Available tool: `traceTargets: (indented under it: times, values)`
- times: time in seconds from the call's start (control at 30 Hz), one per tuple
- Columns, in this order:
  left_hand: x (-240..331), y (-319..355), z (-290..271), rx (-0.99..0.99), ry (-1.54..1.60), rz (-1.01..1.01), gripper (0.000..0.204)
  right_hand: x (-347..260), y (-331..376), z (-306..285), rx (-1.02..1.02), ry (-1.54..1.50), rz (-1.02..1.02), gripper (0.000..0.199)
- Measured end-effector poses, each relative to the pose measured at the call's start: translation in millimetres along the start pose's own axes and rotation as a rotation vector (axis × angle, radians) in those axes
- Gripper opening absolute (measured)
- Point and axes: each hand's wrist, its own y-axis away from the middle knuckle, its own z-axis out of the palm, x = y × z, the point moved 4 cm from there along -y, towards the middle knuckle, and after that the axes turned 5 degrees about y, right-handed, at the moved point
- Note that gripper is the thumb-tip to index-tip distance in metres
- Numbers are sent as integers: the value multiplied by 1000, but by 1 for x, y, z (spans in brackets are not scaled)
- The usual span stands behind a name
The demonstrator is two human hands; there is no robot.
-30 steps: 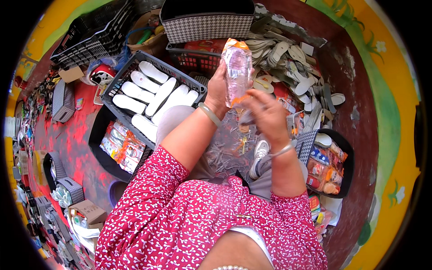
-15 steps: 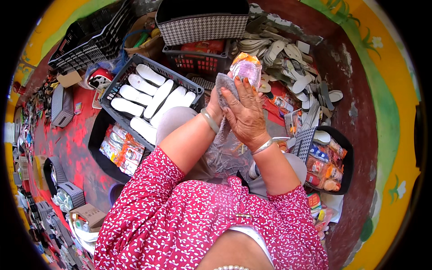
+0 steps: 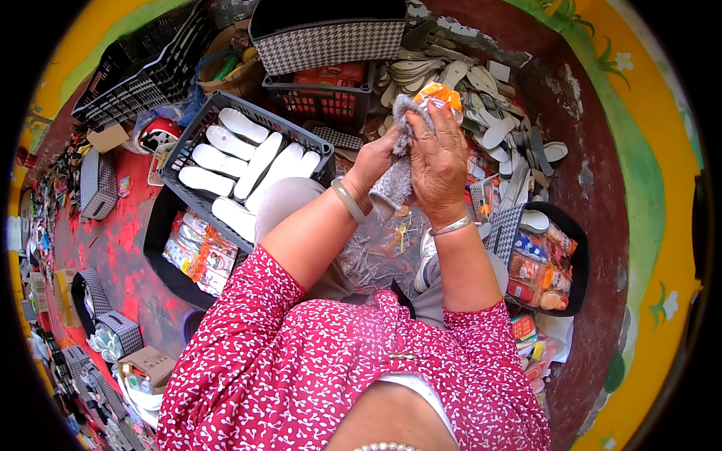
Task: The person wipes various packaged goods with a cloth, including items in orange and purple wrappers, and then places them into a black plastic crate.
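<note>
Pressed right hand (image 3: 442, 169) flat, fingers nearly straight, against grey cloth (image 3: 392, 184) and orange-topped packet (image 3: 441, 93), far, right of centre; could not tell hidden left-hand (image 3: 373, 163) grip; risked dropping packet through cloth slippage

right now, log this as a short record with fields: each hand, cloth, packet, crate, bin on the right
left hand: against the grey cloth, fingers partly hidden
right hand: fingers extended, laid over cloth and packet
grey cloth: bunched between the hands, one end hanging
packet: orange end showing, rest mostly hidden
crate: dark, holding white sole-shaped pieces
right-hand bin: black rim, holding colourful packs
</note>
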Motion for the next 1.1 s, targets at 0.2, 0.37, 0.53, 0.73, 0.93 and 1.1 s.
traceTargets:
  times: [0.2,0.37,0.53,0.73,0.93,1.1]
  values:
    - [-4,23,51,-134,128,-189,47,65,-4,-8,53,-70,290,29]
    - [5,25,61,-127,140,-265,63,158,26,-10,230,-754,926,24]
    - [15,29,80,-205,213,-165,71,142,8,-48,449,-1368,876,32]
    - [30,28,79,-174,57,-12,85,44,4,-50,93,-859,472,32]
    - [18,36,65,-40,-202,-213,85,9,12,-18,-8,-238,-45,29]
    - [0,43,71,-260,-442,-338,92,47,-1,-32,55,-119,81,34]
